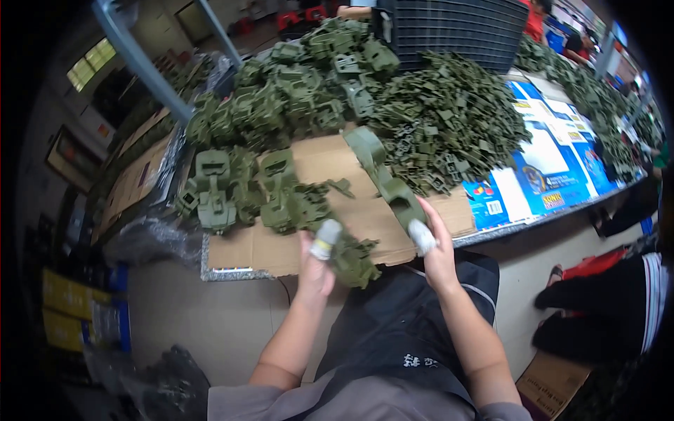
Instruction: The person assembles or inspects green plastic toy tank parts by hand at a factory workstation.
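My left hand (317,261), its thumb wrapped in white with a yellow band, is closed on an olive-green plastic piece (354,261) with a jagged outline at the table's near edge. The thumb of my right hand (437,247) is wrapped in white too. That hand grips the near end of a long olive-green moulded plastic part (382,177), which has a square opening and slants away to the far left. Between the two lies a small green piece (340,186) on the cardboard. Assembled green toy vehicle bodies (215,191) stand left of my left hand.
Behind are a heap of green vehicle bodies (284,91) and a pile of small green parts (449,119), with a black crate (456,31) beyond. Cardboard (319,156) and blue printed sheets (551,168) cover the table. Other people (604,302) are at the right.
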### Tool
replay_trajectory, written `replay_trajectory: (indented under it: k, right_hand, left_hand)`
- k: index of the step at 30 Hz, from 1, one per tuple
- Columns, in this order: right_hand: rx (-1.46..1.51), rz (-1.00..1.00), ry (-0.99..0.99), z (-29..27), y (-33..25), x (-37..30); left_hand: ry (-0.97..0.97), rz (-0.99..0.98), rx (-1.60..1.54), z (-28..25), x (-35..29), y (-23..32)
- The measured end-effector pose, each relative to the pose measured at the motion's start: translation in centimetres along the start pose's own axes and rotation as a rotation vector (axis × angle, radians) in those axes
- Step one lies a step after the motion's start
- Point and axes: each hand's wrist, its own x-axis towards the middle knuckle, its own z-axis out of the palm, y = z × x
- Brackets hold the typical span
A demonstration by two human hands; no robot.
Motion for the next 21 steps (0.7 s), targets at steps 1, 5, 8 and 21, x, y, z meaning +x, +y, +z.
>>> replay_trajectory:
  k: [1,5,8,21]
  right_hand:
    - [-0.236,-0.095,-0.043,-0.3,0.8,-0.9]
    - [-0.551,-0.19,-0.127,0.9,1.2,-4.3]
    - [-0.71,-0.287,-0.166,1.2,1.0,-5.7]
    - [0.185,0.423,-0.262,-1.0,0.6,-7.2]
  left_hand:
    - [-0.035,0.016,0.033,-0.1,0.1,-0.7]
    - [0.063,0.092,-0.053,2.1,-0.1,-1.1]
    - [0.1,0.063,-0.166,2.1,-0.5,-1.1]
    - [0.048,-0.046,-0.049,0.1,-2.4,-3.7]
